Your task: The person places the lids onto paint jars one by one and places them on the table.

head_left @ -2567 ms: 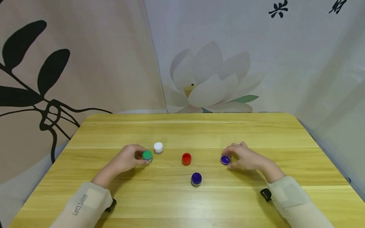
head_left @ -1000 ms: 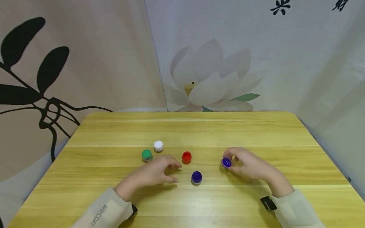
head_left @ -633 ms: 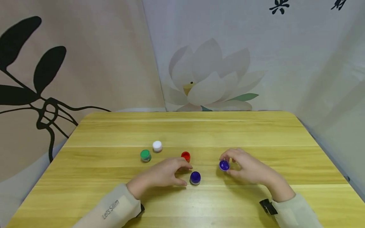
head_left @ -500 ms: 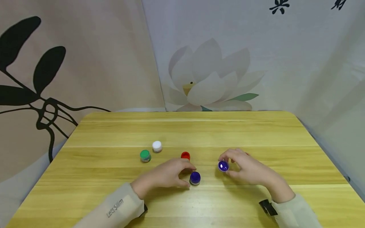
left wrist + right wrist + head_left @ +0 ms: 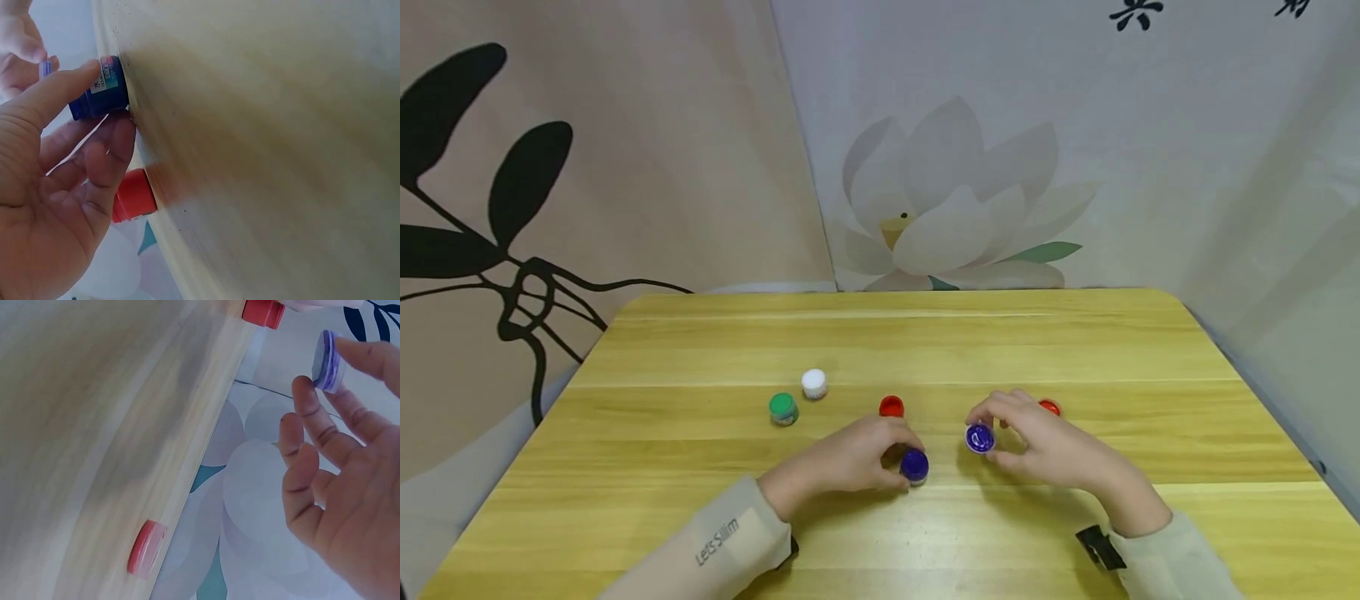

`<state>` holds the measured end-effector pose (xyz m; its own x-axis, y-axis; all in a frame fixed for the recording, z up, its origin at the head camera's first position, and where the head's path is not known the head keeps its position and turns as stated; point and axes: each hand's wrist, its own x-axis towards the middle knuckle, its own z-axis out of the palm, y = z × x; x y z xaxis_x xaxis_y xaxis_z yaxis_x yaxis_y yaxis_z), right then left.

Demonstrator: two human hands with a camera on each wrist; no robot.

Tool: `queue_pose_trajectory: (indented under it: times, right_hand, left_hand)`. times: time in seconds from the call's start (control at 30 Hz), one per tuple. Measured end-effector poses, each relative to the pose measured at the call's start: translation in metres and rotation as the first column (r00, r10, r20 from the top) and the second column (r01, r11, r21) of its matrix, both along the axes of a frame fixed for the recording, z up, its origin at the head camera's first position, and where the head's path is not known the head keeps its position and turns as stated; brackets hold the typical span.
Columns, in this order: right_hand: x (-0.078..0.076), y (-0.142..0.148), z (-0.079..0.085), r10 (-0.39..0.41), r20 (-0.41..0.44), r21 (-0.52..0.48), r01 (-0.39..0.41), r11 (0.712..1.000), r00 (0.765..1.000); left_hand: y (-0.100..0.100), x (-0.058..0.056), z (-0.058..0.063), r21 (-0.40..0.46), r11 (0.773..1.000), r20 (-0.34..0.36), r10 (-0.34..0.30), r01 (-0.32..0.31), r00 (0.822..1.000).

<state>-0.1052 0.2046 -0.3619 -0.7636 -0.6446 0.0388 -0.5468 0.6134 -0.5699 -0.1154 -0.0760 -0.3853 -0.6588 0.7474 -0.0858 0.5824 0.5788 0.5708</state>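
My left hand (image 5: pixel 861 454) holds a small dark purple paint jar (image 5: pixel 914 467) that stands on the table. In the left wrist view the thumb lies on the printed label of the jar (image 5: pixel 109 84), with fingers around its other side. Between thumb and fingertips, my right hand (image 5: pixel 1037 437) pinches a purple lid (image 5: pixel 980 438) just above the wood. Edge-on, the lid (image 5: pixel 328 362) shows a pale rim in the right wrist view. A red paint jar (image 5: pixel 891 406) stands just behind my left hand, partly hidden in the head view.
A green-topped jar (image 5: pixel 783 408) and a white-topped jar (image 5: pixel 814 384) stand at the left. Behind my right hand lies a red lid (image 5: pixel 1049 407), seen fully in the right wrist view. The wooden table (image 5: pixel 1000 333) ends at a printed curtain (image 5: pixel 700 167).
My left hand has let go of the green-topped jar, moved right and taken hold of the purple jar. My right hand has shifted slightly left and nearer with the purple lid, uncovering the red lid.
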Motion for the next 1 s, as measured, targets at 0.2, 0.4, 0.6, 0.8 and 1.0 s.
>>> queue_pose_trajectory:
  times: [0.2, 0.4, 0.6, 0.8, 1.0]
  right_hand:
    - [0.001, -0.004, 0.002, 0.008, 0.024, -0.006, -0.008, 1.000, 1.000]
    - [0.003, -0.007, 0.004, 0.018, 0.017, -0.020, -0.018, 1.000, 1.000]
    - [0.006, -0.011, 0.004, 0.033, 0.021, -0.048, -0.032, 0.998, 0.999]
    - [0.006, -0.019, 0.001, 0.054, -0.016, -0.072, -0.055, 0.996, 0.998]
    - [0.008, -0.028, 0.002, 0.055, -0.041, -0.061, -0.058, 0.996, 0.998]
  left_hand:
    - [0.000, 0.001, 0.001, 0.013, 1.000, 0.012, 0.012, -0.012, 1.000]
    - [0.000, 0.003, 0.005, 0.034, 0.998, 0.042, 0.044, -0.046, 0.998]
    - [-0.003, 0.005, 0.009, 0.078, 0.994, 0.093, 0.064, -0.072, 0.994]
    - [-0.008, 0.009, 0.011, 0.131, 0.988, 0.065, 0.072, -0.080, 0.995]
    - [-0.010, 0.013, 0.014, 0.176, 0.980, 0.073, 0.078, -0.090, 0.994]
